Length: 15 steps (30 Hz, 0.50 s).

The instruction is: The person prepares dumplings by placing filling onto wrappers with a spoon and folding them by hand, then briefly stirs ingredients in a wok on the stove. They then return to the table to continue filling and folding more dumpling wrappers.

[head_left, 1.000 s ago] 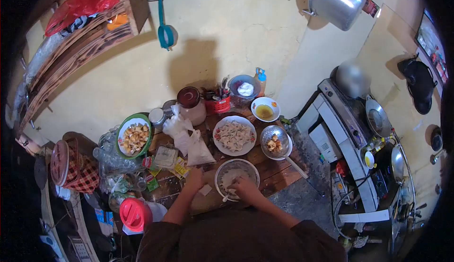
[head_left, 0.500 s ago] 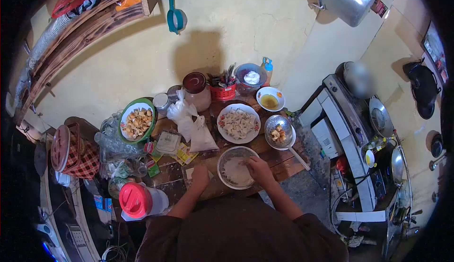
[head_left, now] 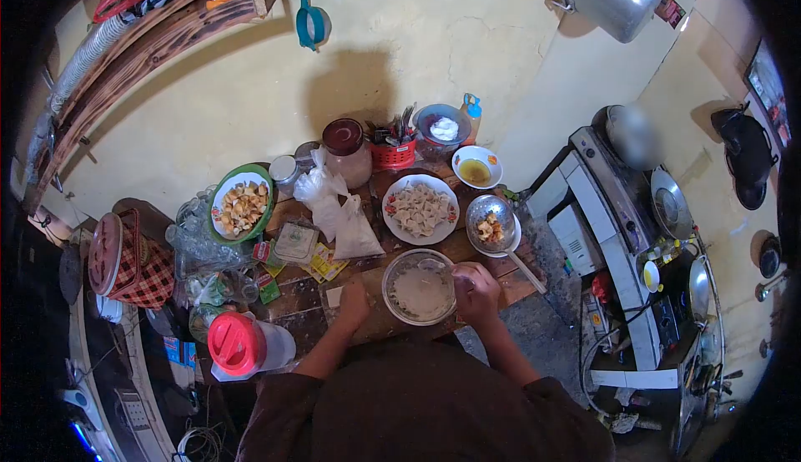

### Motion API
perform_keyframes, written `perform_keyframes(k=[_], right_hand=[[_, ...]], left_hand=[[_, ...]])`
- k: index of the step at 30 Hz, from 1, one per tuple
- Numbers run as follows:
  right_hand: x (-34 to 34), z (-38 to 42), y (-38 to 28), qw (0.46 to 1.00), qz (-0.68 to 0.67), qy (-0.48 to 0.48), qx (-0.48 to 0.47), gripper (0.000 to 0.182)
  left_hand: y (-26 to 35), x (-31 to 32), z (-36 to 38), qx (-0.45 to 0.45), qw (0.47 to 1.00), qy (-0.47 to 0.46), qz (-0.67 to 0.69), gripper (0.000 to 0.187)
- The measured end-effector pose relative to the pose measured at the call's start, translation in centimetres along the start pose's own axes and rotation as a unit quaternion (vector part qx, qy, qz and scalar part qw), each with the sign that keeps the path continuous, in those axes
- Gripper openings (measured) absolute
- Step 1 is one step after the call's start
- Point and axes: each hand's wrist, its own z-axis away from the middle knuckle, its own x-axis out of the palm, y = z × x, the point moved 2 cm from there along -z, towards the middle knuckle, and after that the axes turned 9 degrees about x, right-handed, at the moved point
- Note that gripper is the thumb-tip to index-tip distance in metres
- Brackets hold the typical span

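Near the table's front edge is a metal bowl (head_left: 420, 288) with whitish contents. My right hand (head_left: 477, 289) is at its right rim, fingers curled together; what they hold, if anything, is too small to tell. My left hand (head_left: 352, 302) rests closed on the wooden table left of the bowl, beside a small pale square piece (head_left: 335, 297); its fingertips are hidden. Behind the bowl stands a floral plate of pale folded dumplings (head_left: 420, 211). A slotted ladle with browned pieces (head_left: 490, 226) lies across a white bowl at the right.
Plastic bags of white powder (head_left: 357, 232), a green-rimmed plate of browned pieces (head_left: 243, 207), jars (head_left: 345, 157), a red cutlery basket (head_left: 392, 155) and a yellow-liquid bowl (head_left: 476, 172) surround the work area. A pink-lidded jug (head_left: 237, 343) stands front left, a stove (head_left: 607, 186) at right.
My right hand has moved slightly right and up, from over the metal bowl to its rim. My left hand has stayed nearly in place. The view has shifted slightly.
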Motion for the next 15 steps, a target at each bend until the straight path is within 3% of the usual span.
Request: perform_keyframes(k=[2,6,9,11,15], right_hand=[[1.3,0.4,0.9,0.998,0.001,-0.018,0.054,0.008],[4.6,2.9,3.2,0.986,0.008,-0.098,0.132,0.007],[6.8,4.3,4.6,0.985,0.028,-0.136,0.098,0.008],[7.8,5.0,5.2,0.986,0.065,-0.151,0.036,0.009],[8.6,5.6,4.9,0.977,0.096,-0.175,0.07,0.008]], left_hand=[[-0.6,1.0,-0.1,0.015,0.999,0.043,-0.025,0.025],[-0.6,0.4,0.4,0.049,0.992,0.017,-0.118,0.021],[-0.6,-1.6,0.2,0.047,0.998,-0.028,-0.03,0.022],[-0.1,-3.8,0.3,0.026,0.987,0.108,0.115,0.027],[2.1,-7.0,0.1,-0.059,0.983,0.028,0.17,0.024]])
